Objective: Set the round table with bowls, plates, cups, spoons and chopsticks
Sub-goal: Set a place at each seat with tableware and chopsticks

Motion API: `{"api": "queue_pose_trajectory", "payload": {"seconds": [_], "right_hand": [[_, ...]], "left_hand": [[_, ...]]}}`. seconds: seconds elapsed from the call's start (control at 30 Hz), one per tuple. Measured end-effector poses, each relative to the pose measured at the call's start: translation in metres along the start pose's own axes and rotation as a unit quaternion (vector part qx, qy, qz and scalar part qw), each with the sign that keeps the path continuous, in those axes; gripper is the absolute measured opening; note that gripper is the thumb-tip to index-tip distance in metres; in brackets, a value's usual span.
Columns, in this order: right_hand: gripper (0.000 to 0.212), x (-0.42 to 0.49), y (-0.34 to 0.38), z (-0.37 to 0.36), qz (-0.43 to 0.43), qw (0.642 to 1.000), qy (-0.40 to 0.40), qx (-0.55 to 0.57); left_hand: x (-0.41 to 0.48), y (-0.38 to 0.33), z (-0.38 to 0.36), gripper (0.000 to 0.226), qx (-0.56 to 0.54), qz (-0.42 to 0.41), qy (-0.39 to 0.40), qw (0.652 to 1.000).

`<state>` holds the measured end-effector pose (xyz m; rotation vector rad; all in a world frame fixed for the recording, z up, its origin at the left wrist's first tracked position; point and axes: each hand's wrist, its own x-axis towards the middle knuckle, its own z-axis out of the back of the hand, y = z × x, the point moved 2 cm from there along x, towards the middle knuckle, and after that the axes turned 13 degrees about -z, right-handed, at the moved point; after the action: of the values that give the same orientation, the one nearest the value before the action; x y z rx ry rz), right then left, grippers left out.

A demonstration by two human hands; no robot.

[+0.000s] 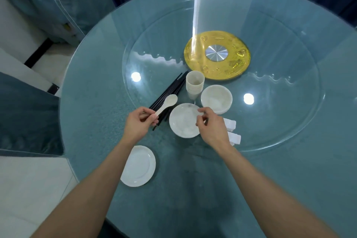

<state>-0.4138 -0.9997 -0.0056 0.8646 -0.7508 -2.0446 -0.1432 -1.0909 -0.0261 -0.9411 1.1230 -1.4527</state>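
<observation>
The left hand (139, 122) has its grip clenched on a white spoon (166, 106). It pinches the tail of the handle so the scoop points up and away, clear of the black chopsticks (172, 89) fanned beneath it. The right hand (211, 128) curls thumb and forefinger at the right rim of the small plate (183, 121). The hand itself hides that rim, so I cannot tell whether this grip has closed or merely touches.

Just behind stand the nested cups (195, 85) and the stacked bowls (216, 98), all gathered at the near edge of the glass turntable (280, 121) (a supply pile, by the look of it, kept within reach of both arms). One larger plate (139, 166) lies alone near the edge of the worktop (299, 170). It is likely the first place setting, and the spoon seems bound for it. Beside the right wrist lie white folded pieces (232, 124), too indistinct to name.
</observation>
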Motion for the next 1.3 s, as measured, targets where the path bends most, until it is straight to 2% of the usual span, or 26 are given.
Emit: {"api": "queue_pose_trajectory", "payload": {"seconds": [0.13, 0.27, 0.37, 0.5, 0.63, 1.03, 1.17, 1.3], "right_hand": [[0.025, -0.001, 0.005, -0.014, -0.002, 1.000, 0.023, -0.011], [0.027, 0.004, 0.010, -0.024, -0.005, 0.999, 0.036, -0.040], [0.028, 0.011, 0.014, -0.033, 0.000, 0.998, 0.038, -0.046], [0.029, 0.019, 0.016, -0.043, 0.009, 0.998, 0.038, -0.053], [0.029, 0.023, 0.012, -0.050, 0.009, 0.997, 0.046, -0.059], [0.030, 0.017, 0.010, -0.031, 0.010, 0.998, 0.025, -0.050], [0.027, 0.019, 0.006, -0.012, 0.013, 0.999, -0.010, -0.028], [0.021, 0.030, -0.002, 0.017, -0.023, 0.996, -0.081, -0.008]], "left_hand": [[0.019, 0.013, 0.015, 0.008, 0.084, -0.011, -0.041, 0.996], [0.040, 0.019, 0.023, 0.007, 0.204, -0.046, -0.058, 0.976], [0.054, 0.025, 0.027, 0.003, 0.277, -0.060, -0.050, 0.958], [0.065, 0.035, 0.028, 0.010, 0.327, -0.041, -0.039, 0.943], [0.068, 0.042, 0.028, 0.012, 0.386, -0.041, 0.007, 0.922], [0.061, 0.026, 0.028, 0.029, 0.378, -0.022, 0.034, 0.925], [0.060, 0.014, 0.018, 0.026, 0.382, -0.041, 0.024, 0.923], [0.055, -0.004, -0.007, 0.016, 0.327, -0.079, 0.027, 0.941]]}}
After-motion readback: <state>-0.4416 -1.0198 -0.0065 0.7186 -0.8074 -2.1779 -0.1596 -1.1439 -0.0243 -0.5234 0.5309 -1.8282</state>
